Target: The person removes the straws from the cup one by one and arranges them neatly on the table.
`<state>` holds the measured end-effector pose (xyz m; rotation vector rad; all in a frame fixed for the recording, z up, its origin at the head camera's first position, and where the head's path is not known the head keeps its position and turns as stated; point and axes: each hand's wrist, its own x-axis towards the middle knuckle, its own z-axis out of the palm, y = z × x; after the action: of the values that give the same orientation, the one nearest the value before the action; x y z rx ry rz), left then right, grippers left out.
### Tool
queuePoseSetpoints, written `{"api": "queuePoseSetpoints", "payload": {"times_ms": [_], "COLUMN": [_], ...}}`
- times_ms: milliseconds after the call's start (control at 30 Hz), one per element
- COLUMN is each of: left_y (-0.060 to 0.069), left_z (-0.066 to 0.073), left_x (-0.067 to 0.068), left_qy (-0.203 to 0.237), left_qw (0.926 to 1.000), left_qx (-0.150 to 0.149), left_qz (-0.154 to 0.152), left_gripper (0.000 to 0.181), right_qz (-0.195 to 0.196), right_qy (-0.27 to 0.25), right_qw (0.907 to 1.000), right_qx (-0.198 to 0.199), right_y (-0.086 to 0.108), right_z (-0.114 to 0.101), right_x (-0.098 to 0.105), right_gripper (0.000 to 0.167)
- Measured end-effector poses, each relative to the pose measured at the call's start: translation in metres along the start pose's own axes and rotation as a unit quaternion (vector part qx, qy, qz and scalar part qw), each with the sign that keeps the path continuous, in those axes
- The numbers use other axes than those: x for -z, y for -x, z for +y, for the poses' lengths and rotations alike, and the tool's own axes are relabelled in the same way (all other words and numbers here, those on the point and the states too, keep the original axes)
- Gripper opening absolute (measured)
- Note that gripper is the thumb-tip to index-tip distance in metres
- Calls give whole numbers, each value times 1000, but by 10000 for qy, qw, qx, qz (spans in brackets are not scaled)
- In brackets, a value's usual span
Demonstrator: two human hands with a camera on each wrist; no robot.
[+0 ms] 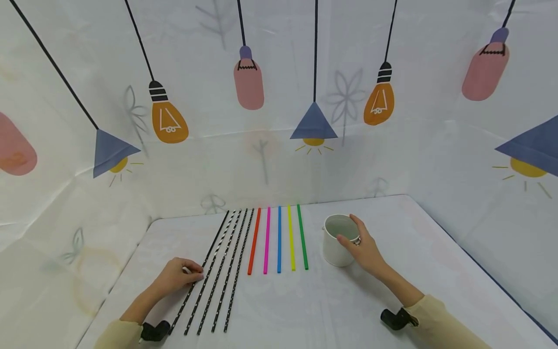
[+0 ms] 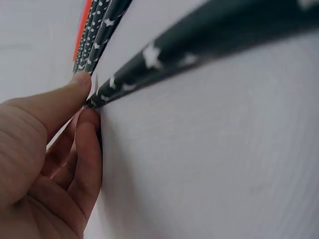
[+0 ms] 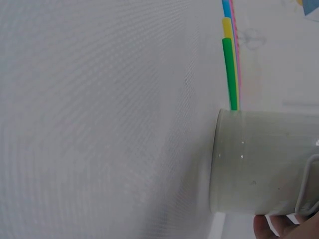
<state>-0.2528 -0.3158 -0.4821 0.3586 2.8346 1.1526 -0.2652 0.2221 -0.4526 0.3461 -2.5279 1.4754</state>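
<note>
My left hand pinches the leftmost black straw between thumb and fingers, about midway along it. White stars show on that straw in the left wrist view, where its near end runs close to the camera. Just right of it, several black-and-white patterned straws lie side by side. My right hand grips a white metal pail, thumb at the rim and fingers round its right side. The pail stands upright on the table; a wire handle shows on its side in the right wrist view.
Between the patterned straws and the pail lies a row of plain straws: red, pink, blue, yellow and green. A white cloth covers the table. Behind it hangs a lamp-printed sheet.
</note>
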Motion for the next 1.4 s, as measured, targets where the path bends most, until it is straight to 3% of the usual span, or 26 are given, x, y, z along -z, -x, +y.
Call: {"api": "queuePoseSetpoints", "payload": {"times_ms": [267, 667, 867, 1000, 1133, 1267, 1400], "left_y": [-1, 4, 8, 12, 19, 25, 26], "left_z": [0, 3, -2, -2, -7, -11, -13], "left_x": [4, 6, 18, 36, 63, 97, 132], "left_qy": [338, 289, 93, -206, -869, -1670, -2361], "left_qw": [9989, 9991, 9994, 9993, 9958, 9845, 9688], "left_qx": [268, 310, 327, 269, 62, -81, -14], "left_qz": [-161, 1, 75, 154, 286, 529, 756], "left_gripper": [23, 25, 19, 19, 18, 19, 30], "right_qz": [-13, -78, -198, -235, -328, -357, -392], "right_qy": [10, -65, 16, 94, 238, 820, 1680], "right_qw": [10000, 9999, 9997, 9997, 9985, 9943, 9829], "right_qx": [11, -13, -117, 27, 380, 582, 638], "right_y": [0, 1, 0, 0, -2, -13, -33], "right_z": [0, -8, -8, -11, -16, -33, -60], "right_x": [0, 2, 4, 9, 21, 45, 75], "right_gripper": [77, 77, 80, 82, 77, 72, 75]}}
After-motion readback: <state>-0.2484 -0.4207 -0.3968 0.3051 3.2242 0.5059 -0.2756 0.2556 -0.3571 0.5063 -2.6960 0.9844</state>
